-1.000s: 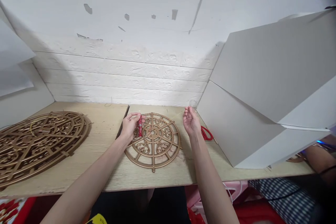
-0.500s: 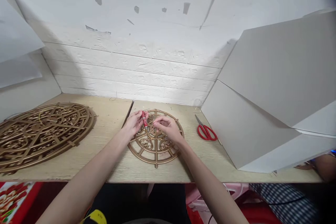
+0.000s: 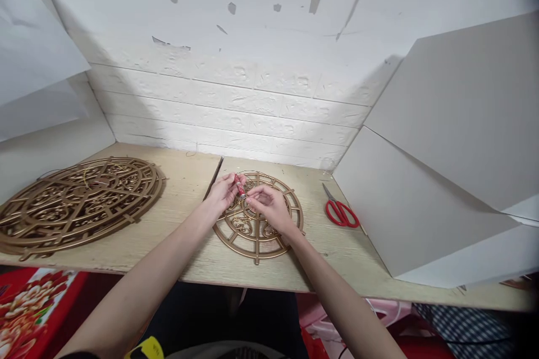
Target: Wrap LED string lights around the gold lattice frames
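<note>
My left hand (image 3: 224, 193) is closed around a slim red pen-shaped tool (image 3: 240, 185) with a silvery end, tilted down toward the right. Close beside that end, the thumb and fingertips of my right hand (image 3: 269, 206) are pinched together. Whatever they grip is too small to make out. Both hands are above a round gold openwork panel (image 3: 256, 251) with scroll patterns and spokes, lying flat on the wooden table. The hands hide part of its middle and upper left.
A stack of larger-looking gold panels (image 3: 76, 202) lies on the left. Red-handled scissors (image 3: 341, 213) lie to the right, beside a white board partition (image 3: 438, 196). A white brick-patterned wall (image 3: 252, 106) stands behind the wooden table (image 3: 185, 262).
The view has shifted a little, so the table appears further right. The red tool's silvery end and my right fingertips are now closer together.
</note>
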`<action>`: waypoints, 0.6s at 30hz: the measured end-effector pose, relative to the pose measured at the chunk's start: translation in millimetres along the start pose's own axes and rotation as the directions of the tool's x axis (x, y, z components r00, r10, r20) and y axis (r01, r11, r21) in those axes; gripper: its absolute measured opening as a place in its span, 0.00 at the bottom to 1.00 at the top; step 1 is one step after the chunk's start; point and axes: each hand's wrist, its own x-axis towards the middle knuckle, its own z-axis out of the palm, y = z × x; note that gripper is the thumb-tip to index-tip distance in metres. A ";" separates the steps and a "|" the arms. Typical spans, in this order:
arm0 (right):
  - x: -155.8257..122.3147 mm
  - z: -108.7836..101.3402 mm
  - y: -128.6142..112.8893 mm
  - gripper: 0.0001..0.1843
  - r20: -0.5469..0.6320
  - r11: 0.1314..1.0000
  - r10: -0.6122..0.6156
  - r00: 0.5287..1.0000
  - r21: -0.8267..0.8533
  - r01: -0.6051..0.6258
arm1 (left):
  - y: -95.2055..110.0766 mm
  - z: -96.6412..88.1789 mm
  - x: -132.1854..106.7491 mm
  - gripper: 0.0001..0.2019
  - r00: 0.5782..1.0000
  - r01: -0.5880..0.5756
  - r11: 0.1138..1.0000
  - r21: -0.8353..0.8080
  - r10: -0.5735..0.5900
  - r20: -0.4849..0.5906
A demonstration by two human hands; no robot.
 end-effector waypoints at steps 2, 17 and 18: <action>0.2 1.1 3.3 0.10 -0.009 0.998 -0.032 0.999 -0.046 0.031 | -0.3 2.1 -1.9 0.11 1.000 -0.009 1.000 0.028 0.009 0.013; -0.5 2.1 3.9 0.09 0.062 0.966 -0.098 0.993 -0.234 0.110 | -6.9 1.8 -3.9 0.07 0.996 -0.086 0.996 0.025 0.086 -0.031; -0.7 1.9 4.6 0.09 0.062 0.964 -0.098 0.993 -0.242 0.110 | -8.1 1.2 -3.8 0.07 0.995 -0.097 0.995 0.022 0.098 -0.024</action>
